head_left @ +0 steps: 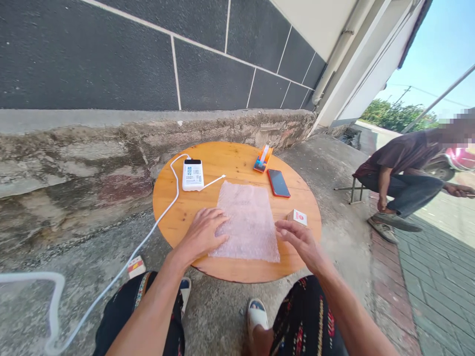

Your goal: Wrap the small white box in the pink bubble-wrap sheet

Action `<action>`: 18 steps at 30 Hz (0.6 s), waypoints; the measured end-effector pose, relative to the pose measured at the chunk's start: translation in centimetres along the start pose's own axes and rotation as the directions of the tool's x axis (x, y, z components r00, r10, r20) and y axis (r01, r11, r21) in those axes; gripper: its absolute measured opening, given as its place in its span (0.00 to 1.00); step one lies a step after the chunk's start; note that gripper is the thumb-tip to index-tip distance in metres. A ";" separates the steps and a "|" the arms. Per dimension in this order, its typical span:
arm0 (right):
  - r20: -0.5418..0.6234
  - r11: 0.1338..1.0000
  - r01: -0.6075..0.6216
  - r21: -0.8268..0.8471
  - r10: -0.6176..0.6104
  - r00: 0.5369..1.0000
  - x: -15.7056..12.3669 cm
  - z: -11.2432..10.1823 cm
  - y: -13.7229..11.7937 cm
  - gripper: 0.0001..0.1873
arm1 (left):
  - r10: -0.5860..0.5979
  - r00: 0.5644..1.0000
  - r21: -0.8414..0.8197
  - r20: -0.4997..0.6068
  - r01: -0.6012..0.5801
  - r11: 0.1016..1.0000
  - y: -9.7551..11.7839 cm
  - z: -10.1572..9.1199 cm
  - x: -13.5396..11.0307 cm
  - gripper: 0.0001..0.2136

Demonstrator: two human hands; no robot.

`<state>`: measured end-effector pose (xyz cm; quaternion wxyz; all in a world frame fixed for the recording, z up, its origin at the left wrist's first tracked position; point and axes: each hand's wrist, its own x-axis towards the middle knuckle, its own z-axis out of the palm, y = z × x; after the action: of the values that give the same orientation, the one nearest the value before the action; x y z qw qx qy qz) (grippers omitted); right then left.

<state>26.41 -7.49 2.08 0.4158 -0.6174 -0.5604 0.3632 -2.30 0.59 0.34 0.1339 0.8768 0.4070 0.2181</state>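
A pinkish sheet of bubble wrap (248, 217) lies flat in the middle of a small round wooden table (230, 272). My left hand (203, 232) rests palm down on the sheet's near left corner, fingers spread. My right hand (300, 240) hovers at the sheet's near right edge with fingers loosely stretched, holding nothing. Just beyond it stands a small white and red box (297, 216). Farther back lie a white power bank (193, 174) with its white cable (163, 212), a red phone (278, 182) face up, and an orange and blue tape dispenser (262, 159).
A rough concrete ledge (92, 148) and dark tiled wall run behind the table. A small carton (136, 266) lies on the ground by my left knee. Another person (404, 173) sits on a stool at the right, beside brick paving (438, 277).
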 end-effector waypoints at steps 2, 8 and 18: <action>-0.121 0.991 0.018 -0.135 -0.035 0.992 -0.9 -2.8 0.5 0.20 | 0.000 1.000 -0.014 -0.016 0.000 1.000 -0.1 0.1 0.1 0.18; -0.294 0.913 0.071 -0.402 -0.202 0.934 -0.7 -6.8 1.8 0.21 | -0.087 0.988 -0.104 -0.127 0.074 0.992 0.2 0.4 0.9 0.14; -0.159 0.811 0.127 -0.571 -0.261 0.952 3.0 -6.8 5.4 0.30 | -0.051 0.988 -0.101 -0.147 0.036 0.994 0.3 0.9 1.0 0.11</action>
<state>35.07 -5.34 -0.14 0.3158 -0.6880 -0.6500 0.0665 -1.13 1.13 -0.02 0.1505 0.8413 0.4237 0.3001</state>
